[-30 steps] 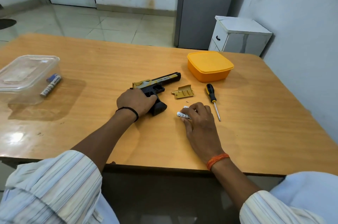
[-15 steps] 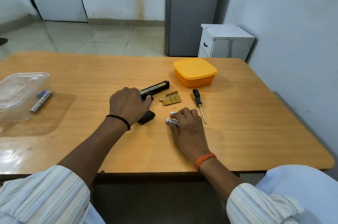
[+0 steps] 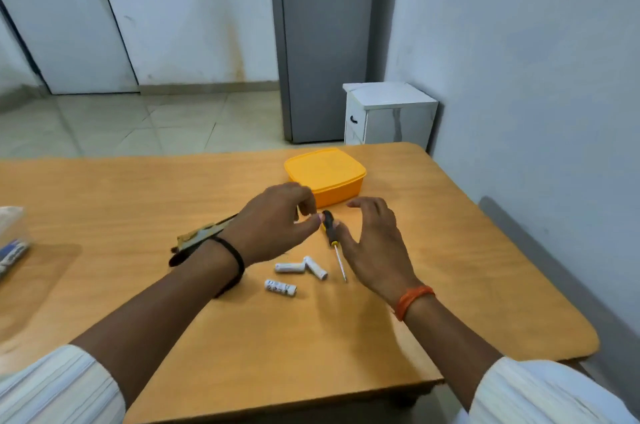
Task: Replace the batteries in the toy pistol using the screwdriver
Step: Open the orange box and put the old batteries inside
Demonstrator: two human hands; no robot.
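The table (image 3: 467, 250) carried everything, and both forearms reached over it from the near edge. Beyond the hands stood the yellow box (image 3: 332, 177) with its lid on, just behind the fingertips of the left hand (image 3: 273, 222). The pistol (image 3: 197, 236) lay under the left wrist and was mostly hidden by it; only a gold and black part showed on the outer side of that wrist. Far out on the left side, at the edge of view, was a clear container (image 3: 10, 233), well apart from both hands.

The left hand hovered above the table with its fingers loosely curved and held nothing. The right hand (image 3: 374, 243) was also loose and spread, and gripped nothing. Between the two hands lay the screwdriver (image 3: 330, 233), its black and yellow handle near the left fingertips and the right thumb, its tip toward the person. I cannot tell if any finger touched it.

Three white batteries (image 3: 300, 267) lay below the left hand, just beside the screwdriver shaft.
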